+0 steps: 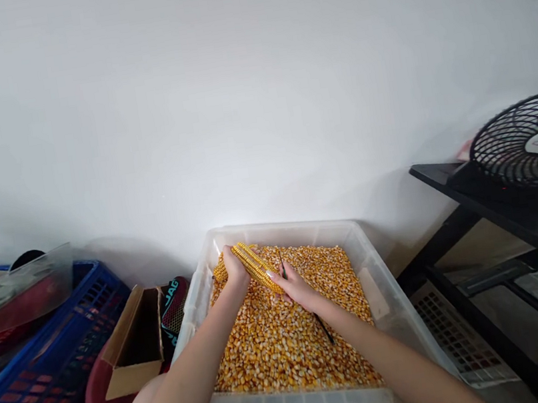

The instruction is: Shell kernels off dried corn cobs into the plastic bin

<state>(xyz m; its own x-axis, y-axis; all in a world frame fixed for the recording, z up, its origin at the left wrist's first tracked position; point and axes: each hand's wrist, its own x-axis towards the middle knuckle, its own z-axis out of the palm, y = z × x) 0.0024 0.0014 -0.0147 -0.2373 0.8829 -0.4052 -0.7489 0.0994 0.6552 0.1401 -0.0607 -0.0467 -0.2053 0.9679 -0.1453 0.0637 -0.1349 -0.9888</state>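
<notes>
A yellow corn cob (254, 265) with its rows of kernels lies slantwise over a bin full of loose kernels. My left hand (236, 265) is closed round its upper left part. My right hand (294, 285) is at the cob's lower right end, its thumb on the kernels and its fingers curled round a thin dark tool (324, 329). The tool's slim tip shows above the hand and its other end sticks out below; its exact kind is unclear. A second cob (219, 269) shows just left of my left hand, partly hidden. Loose corn kernels (276, 355) spread beneath both hands.
The kernels fill a translucent plastic bin (298, 399) against a white wall. On the left are a blue crate (34, 391), an open cardboard box (133, 378) and a reddish basin (99, 402). A black fan (503, 146) stands on a dark rack (486, 304) at right.
</notes>
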